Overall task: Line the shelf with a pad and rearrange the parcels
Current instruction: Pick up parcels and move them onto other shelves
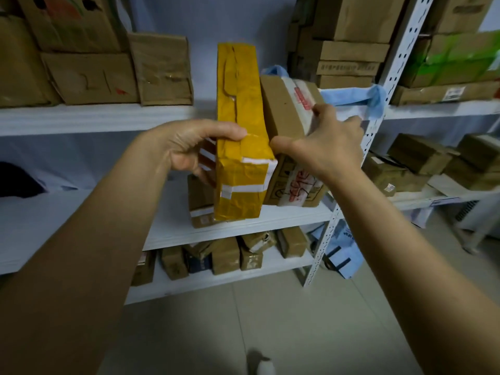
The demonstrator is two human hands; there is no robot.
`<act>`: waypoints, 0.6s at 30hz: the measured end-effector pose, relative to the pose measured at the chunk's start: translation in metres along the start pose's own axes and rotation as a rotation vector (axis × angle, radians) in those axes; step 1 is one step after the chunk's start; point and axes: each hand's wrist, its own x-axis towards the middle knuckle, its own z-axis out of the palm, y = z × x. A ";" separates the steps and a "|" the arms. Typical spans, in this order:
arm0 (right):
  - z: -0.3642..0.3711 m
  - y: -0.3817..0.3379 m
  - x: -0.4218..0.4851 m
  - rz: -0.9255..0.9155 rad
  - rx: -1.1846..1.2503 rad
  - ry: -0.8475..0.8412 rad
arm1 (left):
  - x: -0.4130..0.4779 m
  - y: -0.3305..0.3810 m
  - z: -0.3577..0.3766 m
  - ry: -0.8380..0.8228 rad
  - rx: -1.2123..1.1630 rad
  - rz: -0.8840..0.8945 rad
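Standing on end on the middle shelf [243, 226], the yellow-taped parcel [240, 131] is tall and narrow, its tape wrinkled, with white strips showing near its lower end. Left hand [189, 147] grasps its left side: thumb on the near top edge, fingers wrapped round the far face. Just to its right, touching it, a brown parcel with red print [286, 112] leans against it, tilted. Right hand [324, 147] grips this one, thumb on its near left edge, fingers curled over the white-taped right side. A smaller brown box [200, 207] sits behind and below the yellow parcel on the same shelf.

Blue padding sheet [351, 94] lies on the upper shelf at right, bunched at the white perforated upright [378, 125]. Brown cartons [89, 77] line the upper shelf at left. More small parcels [224, 255] crowd the lowest shelf. Tiled floor [270, 320] below.
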 end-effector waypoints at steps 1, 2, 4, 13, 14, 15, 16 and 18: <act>0.002 0.002 -0.005 0.003 -0.012 -0.017 | -0.001 -0.005 0.000 -0.018 0.008 -0.018; 0.005 0.003 -0.009 0.014 -0.022 -0.043 | -0.002 -0.012 0.000 -0.030 0.011 -0.045; 0.014 0.008 -0.015 0.047 -0.042 -0.122 | -0.002 -0.028 0.003 -0.050 0.006 -0.113; 0.087 0.022 -0.023 0.144 -0.102 -0.304 | 0.016 -0.096 -0.003 0.064 -0.125 -0.285; 0.096 0.023 -0.021 0.160 -0.095 -0.314 | 0.020 -0.101 -0.004 0.094 -0.140 -0.297; 0.105 0.023 -0.019 0.175 -0.086 -0.321 | 0.023 -0.106 -0.006 0.129 -0.150 -0.309; 0.114 0.023 -0.017 0.189 -0.077 -0.321 | 0.027 -0.111 -0.008 0.167 -0.155 -0.325; 0.132 0.023 -0.011 0.195 -0.069 -0.324 | 0.035 -0.121 -0.011 0.224 -0.156 -0.357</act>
